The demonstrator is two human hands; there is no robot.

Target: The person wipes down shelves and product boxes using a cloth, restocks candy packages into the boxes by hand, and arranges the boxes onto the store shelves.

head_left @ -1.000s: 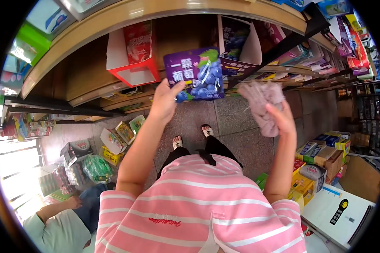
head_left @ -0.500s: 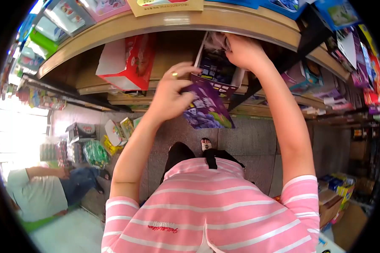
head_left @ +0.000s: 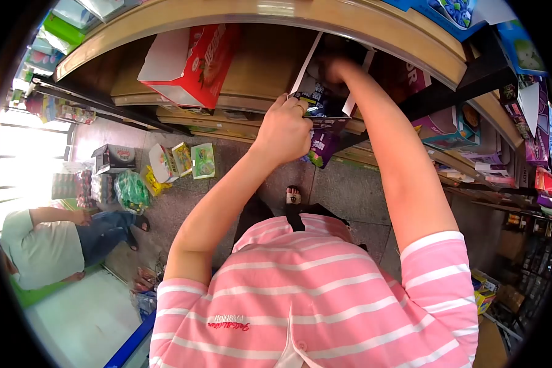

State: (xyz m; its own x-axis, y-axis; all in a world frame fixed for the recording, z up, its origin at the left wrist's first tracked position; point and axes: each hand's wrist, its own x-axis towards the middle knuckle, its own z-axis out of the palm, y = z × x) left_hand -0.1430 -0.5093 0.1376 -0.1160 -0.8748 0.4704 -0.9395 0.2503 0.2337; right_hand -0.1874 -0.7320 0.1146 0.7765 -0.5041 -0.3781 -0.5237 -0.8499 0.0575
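At the front edge of an open box (head_left: 299, 73) on the shelf, my left hand (head_left: 283, 130) is closed, its fingers wrapped round the purple grape packet (head_left: 322, 147), which hangs below it and is mostly hidden. Dark grape packets (head_left: 316, 101) lie inside that box. My right hand (head_left: 337, 69) reaches deep into the box, in shadow; its fingers and whatever they hold cannot be made out. The pink cloth is not clearly visible. Left of the box stands a red and white carton (head_left: 193, 70).
A wooden shelf edge (head_left: 276, 8) runs just above my hands. On the floor at the left are a green bundle (head_left: 132, 192), a dark box (head_left: 115, 158) and small cartons. A person (head_left: 46, 245) sits at the far left. More boxed goods (head_left: 457, 126) line the right shelves.
Since a second ago, my right hand has gone from beside the shelf into the box. The grape packet has dropped lower in my left hand, which is now at the box's front edge.
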